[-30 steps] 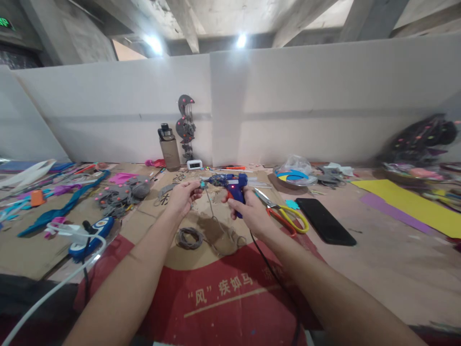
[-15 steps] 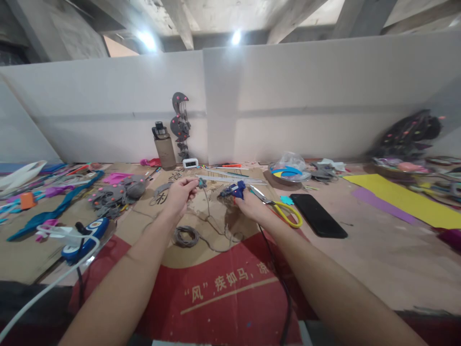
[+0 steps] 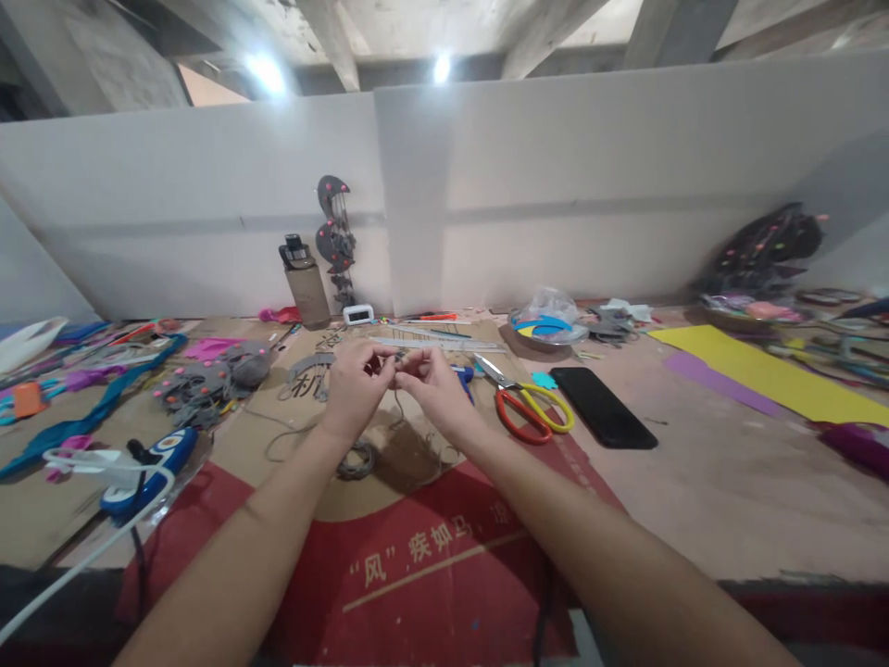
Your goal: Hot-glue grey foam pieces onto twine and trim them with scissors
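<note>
My left hand (image 3: pixel 356 382) and my right hand (image 3: pixel 439 387) meet over the cardboard (image 3: pixel 409 505), fingertips closed in a pinch. Between them is the end of a grey cord (image 3: pixel 398 408), mostly hidden by the fingers. The cord hangs down from the pinch toward the cardboard. Below the left hand lies a coil of the same grey cord (image 3: pixel 356 461). Just behind my right hand a blue glue gun (image 3: pixel 464 373) rests on the cardboard, partly covered by the hand.
Scissors (image 3: pixel 524 398) with red and yellow handles lie right of my right hand, beside a black phone (image 3: pixel 604 408). Rulers (image 3: pixel 437 342) lie behind the hands. A bottle (image 3: pixel 306 283) stands at the back. A blue power strip (image 3: pixel 149 472) with a white cable sits at left.
My right hand has let go of the blue glue gun and moved left to join my left hand at the cord. The view has shifted slightly right.
</note>
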Demonstrator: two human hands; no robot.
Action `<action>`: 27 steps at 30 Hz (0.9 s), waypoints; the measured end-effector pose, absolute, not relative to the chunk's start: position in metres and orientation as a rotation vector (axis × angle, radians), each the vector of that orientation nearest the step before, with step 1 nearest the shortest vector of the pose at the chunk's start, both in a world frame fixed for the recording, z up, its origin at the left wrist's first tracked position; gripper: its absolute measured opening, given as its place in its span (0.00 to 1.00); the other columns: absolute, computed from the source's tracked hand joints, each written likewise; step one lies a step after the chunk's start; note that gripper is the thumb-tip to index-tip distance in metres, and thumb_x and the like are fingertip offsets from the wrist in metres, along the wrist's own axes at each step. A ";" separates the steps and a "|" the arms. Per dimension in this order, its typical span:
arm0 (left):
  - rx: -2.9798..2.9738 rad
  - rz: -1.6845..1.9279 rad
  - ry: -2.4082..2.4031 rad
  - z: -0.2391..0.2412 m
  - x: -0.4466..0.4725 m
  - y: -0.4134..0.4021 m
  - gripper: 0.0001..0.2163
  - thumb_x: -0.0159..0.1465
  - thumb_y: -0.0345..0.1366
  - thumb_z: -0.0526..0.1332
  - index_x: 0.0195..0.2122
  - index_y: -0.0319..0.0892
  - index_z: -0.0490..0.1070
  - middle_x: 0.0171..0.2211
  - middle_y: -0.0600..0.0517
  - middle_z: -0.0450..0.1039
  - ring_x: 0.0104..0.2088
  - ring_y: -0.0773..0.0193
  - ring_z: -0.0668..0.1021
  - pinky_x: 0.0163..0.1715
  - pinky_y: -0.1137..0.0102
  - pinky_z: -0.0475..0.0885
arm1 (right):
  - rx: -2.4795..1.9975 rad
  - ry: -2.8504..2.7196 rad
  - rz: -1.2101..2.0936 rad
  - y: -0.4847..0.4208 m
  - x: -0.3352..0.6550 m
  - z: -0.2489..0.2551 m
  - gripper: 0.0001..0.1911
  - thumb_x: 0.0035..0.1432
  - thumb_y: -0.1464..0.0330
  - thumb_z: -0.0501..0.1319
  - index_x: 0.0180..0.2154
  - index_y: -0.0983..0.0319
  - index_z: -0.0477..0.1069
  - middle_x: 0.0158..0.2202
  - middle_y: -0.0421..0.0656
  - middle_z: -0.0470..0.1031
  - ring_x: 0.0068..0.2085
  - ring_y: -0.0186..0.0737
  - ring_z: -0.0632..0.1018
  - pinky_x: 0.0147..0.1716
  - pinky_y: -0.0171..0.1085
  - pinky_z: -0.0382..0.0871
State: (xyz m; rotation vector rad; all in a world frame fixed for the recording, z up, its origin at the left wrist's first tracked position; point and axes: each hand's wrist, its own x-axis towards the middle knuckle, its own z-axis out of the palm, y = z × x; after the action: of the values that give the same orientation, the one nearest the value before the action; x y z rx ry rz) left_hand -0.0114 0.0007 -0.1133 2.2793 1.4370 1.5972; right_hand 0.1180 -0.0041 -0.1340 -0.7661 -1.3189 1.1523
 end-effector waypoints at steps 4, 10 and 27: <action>2.269 1.548 1.448 -0.114 -0.008 -0.002 0.06 0.57 0.32 0.58 0.33 0.40 0.73 0.31 0.51 0.74 0.27 0.69 0.71 0.30 0.72 0.66 | -0.840 -1.269 1.161 0.000 0.122 -0.135 0.12 0.49 0.66 0.60 0.35 0.59 0.59 0.29 0.35 0.63 0.28 0.31 0.68 0.26 0.33 0.66; 1.947 1.393 1.373 -0.117 -0.002 -0.003 0.07 0.57 0.36 0.58 0.33 0.39 0.73 0.23 0.52 0.73 0.21 0.69 0.72 0.23 0.74 0.66 | -0.963 -1.403 0.857 0.003 0.133 -0.132 0.05 0.53 0.66 0.56 0.30 0.61 0.64 0.26 0.36 0.66 0.27 0.31 0.67 0.26 0.32 0.60; 1.618 1.340 1.218 -0.116 0.006 -0.002 0.08 0.55 0.37 0.61 0.31 0.36 0.72 0.21 0.51 0.73 0.19 0.70 0.70 0.20 0.74 0.65 | -1.055 -1.312 0.775 0.001 0.136 -0.130 0.04 0.48 0.68 0.57 0.25 0.61 0.62 0.22 0.34 0.64 0.25 0.31 0.65 0.26 0.33 0.58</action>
State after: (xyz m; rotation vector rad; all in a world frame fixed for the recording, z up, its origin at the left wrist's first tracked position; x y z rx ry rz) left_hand 0.0057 -0.0021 -0.1157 1.6177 1.2177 1.3400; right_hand 0.1356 0.0009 -0.1304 -1.0549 -1.3116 0.7751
